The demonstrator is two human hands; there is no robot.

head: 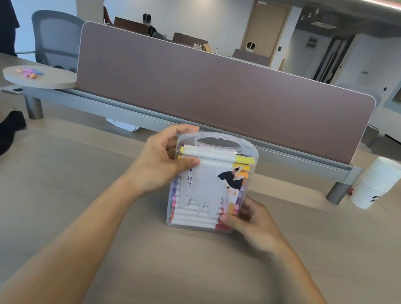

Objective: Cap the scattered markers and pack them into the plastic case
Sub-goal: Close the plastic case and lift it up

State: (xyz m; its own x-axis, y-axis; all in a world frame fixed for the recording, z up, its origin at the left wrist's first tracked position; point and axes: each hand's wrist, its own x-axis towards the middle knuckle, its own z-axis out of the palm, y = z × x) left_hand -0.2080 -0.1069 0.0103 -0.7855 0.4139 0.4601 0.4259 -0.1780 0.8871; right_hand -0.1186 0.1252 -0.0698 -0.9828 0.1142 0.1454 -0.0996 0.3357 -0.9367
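Clear plastic case (211, 183) stands at the centre of the table (78, 211), full of markers (207, 153) — packing looks done. Left hand (163, 164) grips its upper side, right hand (254, 222) pinches its lower corner; next, 1 firm squeeze to latch it.

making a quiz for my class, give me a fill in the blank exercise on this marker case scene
The left hand grips the plastic case near its ____, beside the handle.
The right hand holds the case's lower ____ corner.
The markers inside lie ____, stacked one above another.
The white paper cups stand in one ____ right of the case.
Missing: top; right; horizontally; stack
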